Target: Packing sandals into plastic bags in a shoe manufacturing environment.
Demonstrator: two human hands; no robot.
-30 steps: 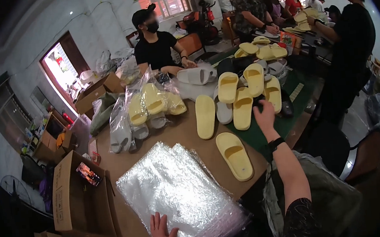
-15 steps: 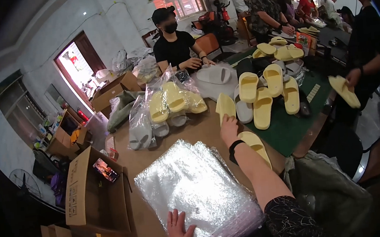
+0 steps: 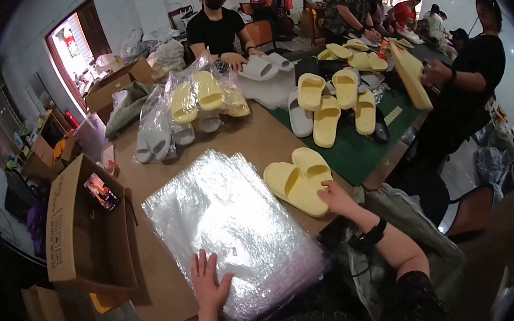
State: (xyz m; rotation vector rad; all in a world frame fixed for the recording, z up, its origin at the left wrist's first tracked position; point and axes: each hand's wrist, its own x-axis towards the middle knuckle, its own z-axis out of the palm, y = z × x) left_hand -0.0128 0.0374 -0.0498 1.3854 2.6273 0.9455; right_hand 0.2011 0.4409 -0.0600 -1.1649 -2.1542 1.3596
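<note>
My hands are well apart right now. My left hand [image 3: 210, 284] is lying flat, fingers spread, on the near left edge of a stack of shiny clear plastic bags [image 3: 225, 212], gripping nothing. My right hand [image 3: 338, 197] is over on the other side with its fingertips on the heel end of the nearer of two yellow slippers [image 3: 286, 182]. Can't tell if I'm actually pinching it or just touching. The two sit side by side, touching, on the brown tabletop [image 3: 254, 127], just off the stack's right edge.

Left of the stack there's an open cardboard box [image 3: 86, 230] with a lit phone [image 3: 101, 192] up against it. A dull green sack [image 3: 406, 263] bunches up beyond my right wrist. Further up the table are bagged slippers [image 3: 197, 101], yellow and grey, and right of those a green mat [image 3: 358, 164] with a cluster of loose yellow slippers [image 3: 327, 124]. Across from me a co-worker in black [image 3: 218, 32] has hands at some grey slippers [image 3: 259, 68]; to the right, another person [image 3: 475, 74] holds up a yellow slipper [image 3: 410, 77]. More people [image 3: 350, 5] line the far end.
</note>
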